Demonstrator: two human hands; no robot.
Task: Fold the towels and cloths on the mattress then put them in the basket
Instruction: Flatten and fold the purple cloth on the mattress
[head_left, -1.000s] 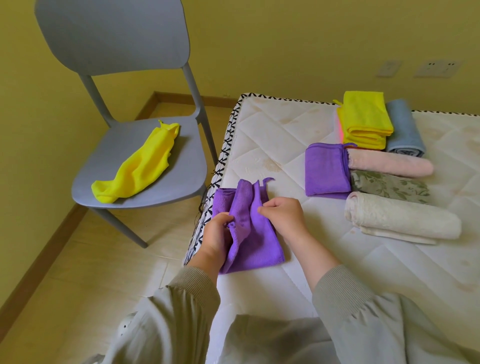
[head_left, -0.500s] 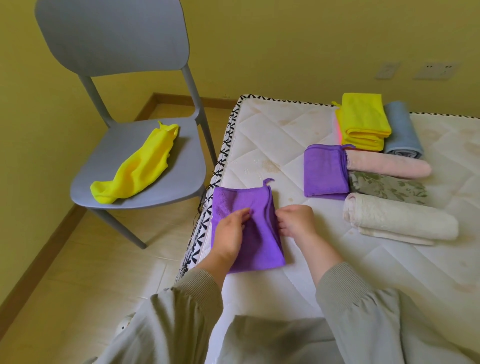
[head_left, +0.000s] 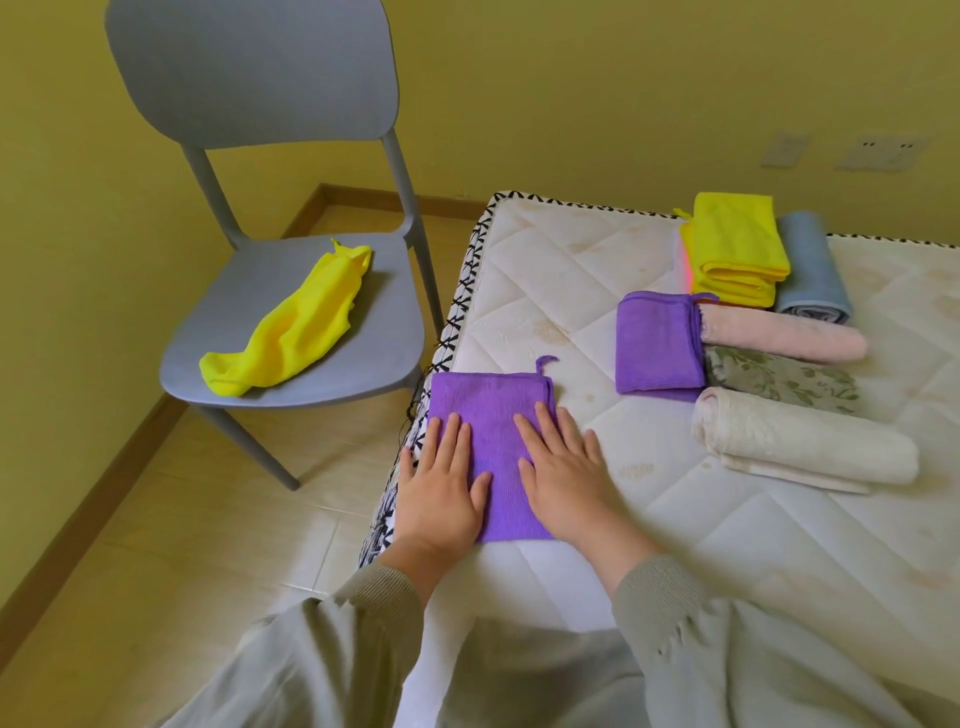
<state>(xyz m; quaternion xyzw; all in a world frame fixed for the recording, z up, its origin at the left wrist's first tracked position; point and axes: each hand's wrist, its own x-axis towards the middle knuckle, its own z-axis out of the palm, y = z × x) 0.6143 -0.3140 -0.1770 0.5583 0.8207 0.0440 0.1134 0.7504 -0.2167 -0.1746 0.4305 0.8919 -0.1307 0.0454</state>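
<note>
A small purple microfibre cloth (head_left: 493, 415), folded into a rectangle, was noted at the near left corner of the white quilted mattress (head_left: 571, 291). It was pressed flat under the left hand (head_left: 441, 499) and right hand (head_left: 563, 483), fingers straight, nothing gripped. The cloth was judged light, limp and slightly clingy. Its folds would likely be lost if lifted by one corner, so both long edges should be pinched together.

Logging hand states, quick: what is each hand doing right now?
Left hand: open, flat on the purple cloth.
Right hand: open, flat on the same cloth.
</note>
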